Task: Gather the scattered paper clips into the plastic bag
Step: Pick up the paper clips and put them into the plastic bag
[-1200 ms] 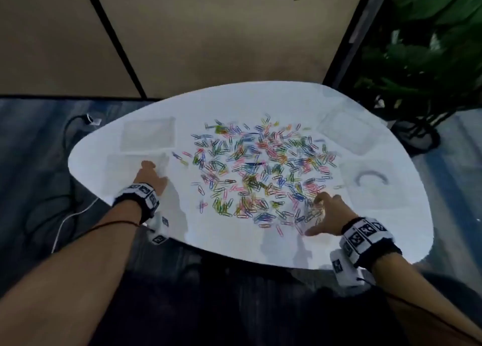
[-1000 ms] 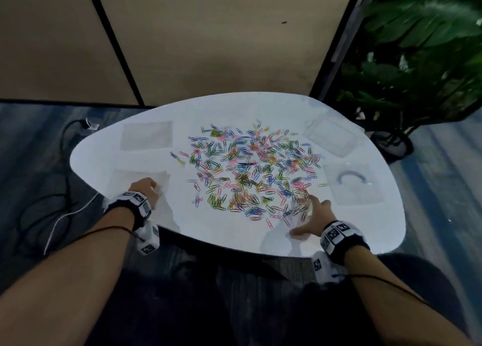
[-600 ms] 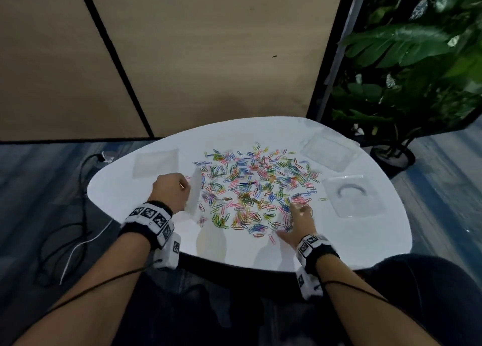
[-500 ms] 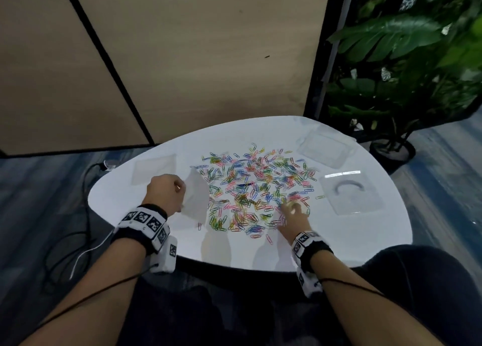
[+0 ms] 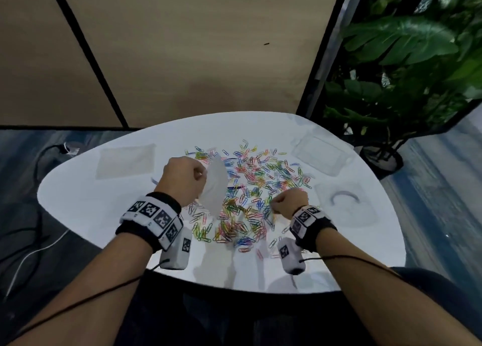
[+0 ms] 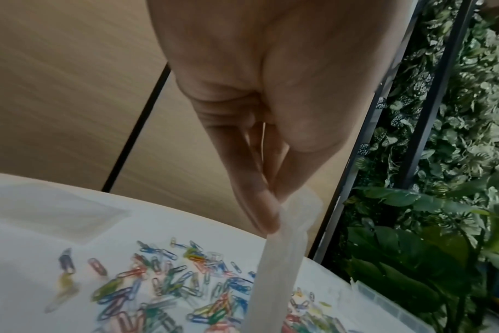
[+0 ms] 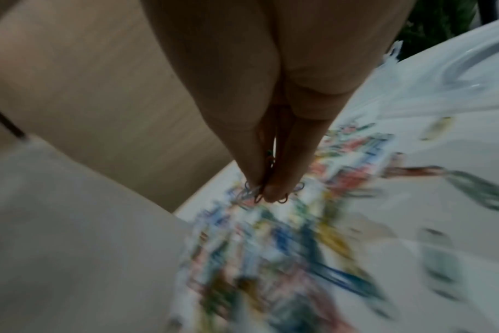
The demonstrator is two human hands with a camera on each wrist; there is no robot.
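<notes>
Several coloured paper clips (image 5: 250, 189) lie scattered across the middle of the white table (image 5: 78, 202). My left hand (image 5: 182, 178) pinches the top edge of a clear plastic bag (image 5: 215, 186), which hangs down above the left side of the pile. In the left wrist view the bag (image 6: 279, 259) droops from my left hand (image 6: 271, 209) over the clips (image 6: 157, 290). My right hand (image 5: 285, 202) hovers above the near right of the pile. The right wrist view shows my right hand (image 7: 266, 187) pinching a small bunch of clips (image 7: 254, 191).
Another flat clear bag (image 5: 125, 160) lies at the table's far left. A clear lidded box (image 5: 323, 155) and a bag holding a curved band (image 5: 344, 202) sit at the right. A potted plant (image 5: 396, 84) stands beyond the right edge. Cables (image 5: 28, 241) run on the floor at left.
My left hand lifted the bag off the table's left side and carried it over the pile. My right hand closed on a few clips and rose from the table.
</notes>
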